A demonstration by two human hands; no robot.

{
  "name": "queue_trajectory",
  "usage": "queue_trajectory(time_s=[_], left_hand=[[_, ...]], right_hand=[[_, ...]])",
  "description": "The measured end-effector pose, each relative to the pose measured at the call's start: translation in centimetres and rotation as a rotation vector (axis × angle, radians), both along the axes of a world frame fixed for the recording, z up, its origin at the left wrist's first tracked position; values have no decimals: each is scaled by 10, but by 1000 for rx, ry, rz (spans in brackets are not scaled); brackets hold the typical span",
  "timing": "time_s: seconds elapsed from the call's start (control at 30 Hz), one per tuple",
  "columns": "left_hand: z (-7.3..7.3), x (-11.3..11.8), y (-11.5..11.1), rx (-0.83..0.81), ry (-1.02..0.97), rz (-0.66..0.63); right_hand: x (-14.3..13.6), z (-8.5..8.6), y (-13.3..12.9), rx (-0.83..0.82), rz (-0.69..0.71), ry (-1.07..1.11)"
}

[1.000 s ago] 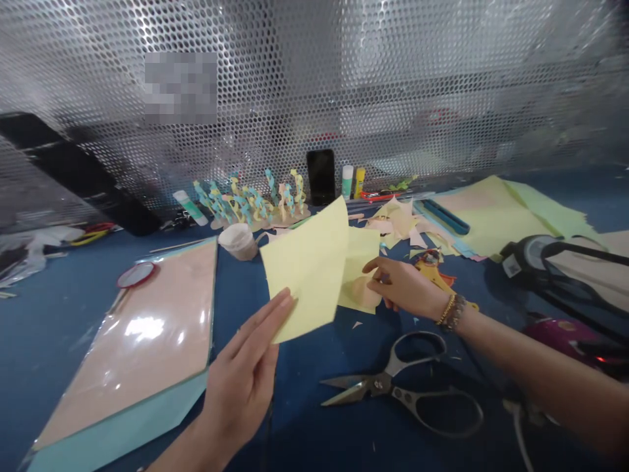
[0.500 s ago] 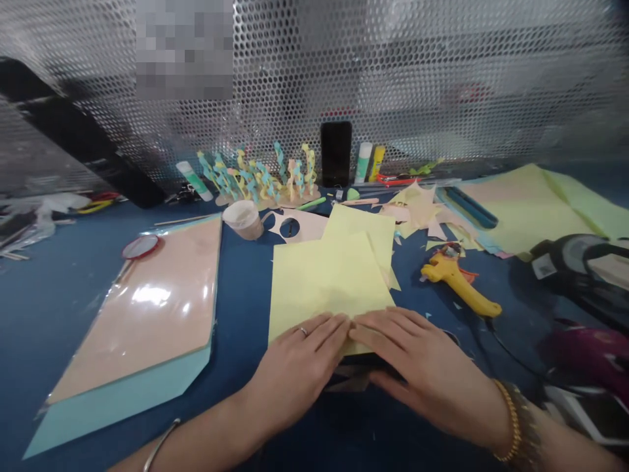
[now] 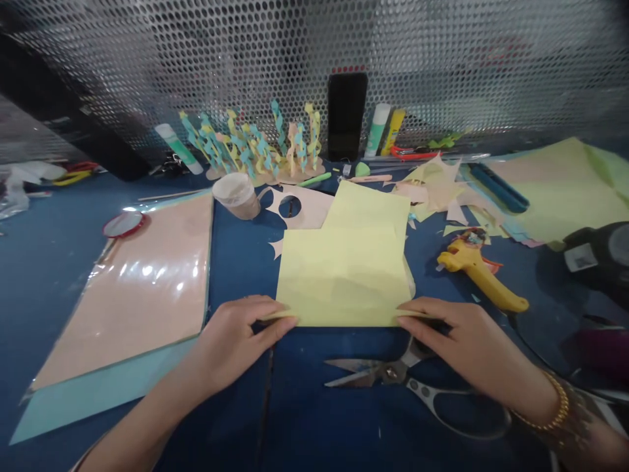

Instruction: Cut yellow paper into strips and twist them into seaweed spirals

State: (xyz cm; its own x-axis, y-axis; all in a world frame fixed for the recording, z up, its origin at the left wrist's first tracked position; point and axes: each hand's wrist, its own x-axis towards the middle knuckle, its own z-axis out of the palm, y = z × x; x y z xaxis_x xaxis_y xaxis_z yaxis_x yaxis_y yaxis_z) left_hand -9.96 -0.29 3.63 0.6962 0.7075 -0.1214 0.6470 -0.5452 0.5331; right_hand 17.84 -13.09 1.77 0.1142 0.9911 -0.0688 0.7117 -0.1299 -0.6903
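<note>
A sheet of yellow paper [image 3: 344, 275] lies in the middle of the blue table, its near edge straight and apparently folded or rolled. My left hand [image 3: 246, 328] pinches the near left end of it between thumb and fingers. At the near right end, my right hand [image 3: 442, 328] holds the paper in the same way. Another yellow sheet [image 3: 368, 203] shows behind it. Metal scissors [image 3: 392, 373] with parted blades lie just below the paper, one handle partly under my right hand.
Wrapped pink paper [image 3: 152, 282] lies left, a white cup [image 3: 236, 196] behind. A yellow glue gun [image 3: 481, 272] with its cord sits right. Paper scraps [image 3: 432, 187], a phone [image 3: 346, 115], glue sticks [image 3: 378, 131] and twisted paper strips [image 3: 260, 147] line the back.
My hands have moved apart from the paper's middle to its two near corners and now pinch it. The near edge is straighter, and the scissors have come into view.
</note>
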Motion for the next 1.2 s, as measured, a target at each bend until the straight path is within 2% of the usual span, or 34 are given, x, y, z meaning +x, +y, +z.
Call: queue_trajectory(time_s=[0.07, 0.13, 0.27, 0.57, 0.73, 0.83, 0.9, 0.97, 1.03, 1.07, 1.13, 1.2], left_hand=[[1, 3, -1, -8, 40, 90], [3, 6, -3, -2, 64, 125], [2, 10, -4, -22, 108, 182], [-6, 11, -6, 66, 214, 169], [-9, 13, -6, 221, 350, 121], [-12, 12, -6, 320, 407, 95], [-13, 11, -6, 425, 377, 108], [-14, 11, -10, 591, 248, 115], [-14, 14, -19, 731, 97, 13], [-14, 16, -25, 754, 47, -91], [-16, 20, -38, 684, 45, -352], [-19, 23, -50, 577, 74, -495]], right_hand=[[-1, 0, 2, -17, -83, -6], [-2, -1, 4, -7, -137, -47], [-2, -4, 7, -18, -152, -105], [-2, -13, 7, -23, -140, -258], [-6, -15, 10, 23, -84, -439], [-8, -15, 11, 29, -65, -470], [-9, -15, 11, 30, -65, -484], [-10, -15, 10, 32, -55, -504], [-10, -16, 10, 38, -45, -519], [-10, -16, 10, 36, -42, -516], [-9, -17, 11, 28, -42, -491], [-9, -18, 12, 15, -45, -454]])
